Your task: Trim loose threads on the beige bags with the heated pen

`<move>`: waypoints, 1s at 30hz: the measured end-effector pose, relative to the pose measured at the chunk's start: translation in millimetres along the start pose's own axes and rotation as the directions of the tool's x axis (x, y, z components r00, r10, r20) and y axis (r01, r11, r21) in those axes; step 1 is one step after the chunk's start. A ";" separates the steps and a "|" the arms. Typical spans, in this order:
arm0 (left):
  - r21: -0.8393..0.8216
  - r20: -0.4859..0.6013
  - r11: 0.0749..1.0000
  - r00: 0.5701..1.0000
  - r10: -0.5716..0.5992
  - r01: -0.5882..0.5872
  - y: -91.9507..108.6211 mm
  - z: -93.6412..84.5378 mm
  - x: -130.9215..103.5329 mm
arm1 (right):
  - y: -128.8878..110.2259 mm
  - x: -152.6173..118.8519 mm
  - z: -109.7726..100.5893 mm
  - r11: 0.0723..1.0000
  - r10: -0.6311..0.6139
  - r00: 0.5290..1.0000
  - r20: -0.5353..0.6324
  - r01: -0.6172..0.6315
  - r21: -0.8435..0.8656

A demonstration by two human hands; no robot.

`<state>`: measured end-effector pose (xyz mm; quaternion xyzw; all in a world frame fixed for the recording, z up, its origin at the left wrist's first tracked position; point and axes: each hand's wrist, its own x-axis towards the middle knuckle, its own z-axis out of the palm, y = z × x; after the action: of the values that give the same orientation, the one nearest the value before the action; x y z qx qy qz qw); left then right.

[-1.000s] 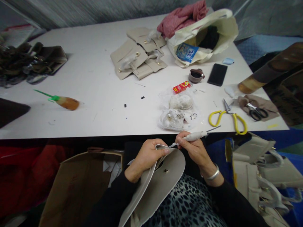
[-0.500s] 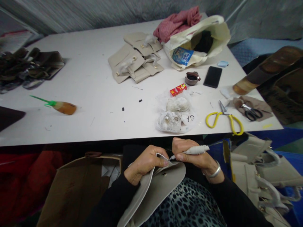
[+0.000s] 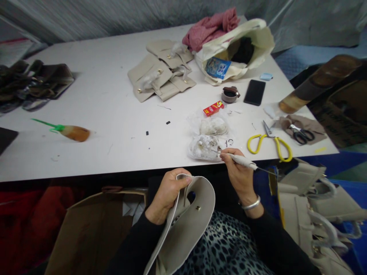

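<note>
My left hand [image 3: 169,193] grips the upper edge of a beige leather handbag [image 3: 186,233], fingers closed round it. The bag lies over my lap with its flap bent open, and a small gold fitting shows on the flap. My right hand [image 3: 239,175] is closed round a thin-tipped tool with a white wrapped handle [image 3: 242,160]; a thin rod also sticks out of its rear end. Its tip is at the clear plastic bag with whitish, dirty lumps [image 3: 205,147] by the table's front edge. Whether it touches the lumps I cannot tell.
On the white table [image 3: 94,91] lie yellow-handled scissors [image 3: 269,143], black-handled scissors [image 3: 301,133], a phone [image 3: 254,92], a red box [image 3: 213,109], a glue bottle [image 3: 74,132] and beige bag pieces [image 3: 160,72]. Finished-looking beige bags [image 3: 304,217] are piled at right; a cardboard box [image 3: 91,229] stands left.
My right hand has moved up and away from the handbag, carrying the tool to the plastic bag on the table. The handbag's flap has spread wider, with my left hand still on it.
</note>
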<state>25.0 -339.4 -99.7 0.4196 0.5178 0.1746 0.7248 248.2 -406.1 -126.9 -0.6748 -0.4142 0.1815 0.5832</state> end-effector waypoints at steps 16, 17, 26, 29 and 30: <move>-0.150 0.004 0.987 0.999 -0.049 0.049 -1.5 -14.5 3.7 | 4.2 3.0 4.6 0.995 -0.078 0.995 0.060 0.081 -0.052; -0.154 0.013 0.987 0.999 -0.052 0.054 -1.6 -14.3 3.3 | 4.6 3.2 4.4 0.995 -0.083 0.994 0.072 0.087 -0.058; -0.112 0.092 0.993 0.995 -0.035 0.046 -4.3 -16.5 8.6 | -5.3 -6.5 1.4 0.978 0.031 0.982 0.184 -0.068 0.196; -0.112 0.154 0.993 0.988 -0.029 0.047 -6.5 -18.0 9.0 | -10.0 -14.4 8.7 0.883 0.106 0.882 0.458 -0.295 0.365; -0.112 0.173 0.992 0.984 -0.029 0.049 -7.1 -18.7 8.7 | -10.9 -16.5 11.2 0.862 0.111 0.862 0.495 -0.332 0.384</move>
<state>10.5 -329.6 -112.7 0.3799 0.4508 0.1533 0.7930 226.5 -411.9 -123.4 -0.5011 -0.4021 0.4947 0.5853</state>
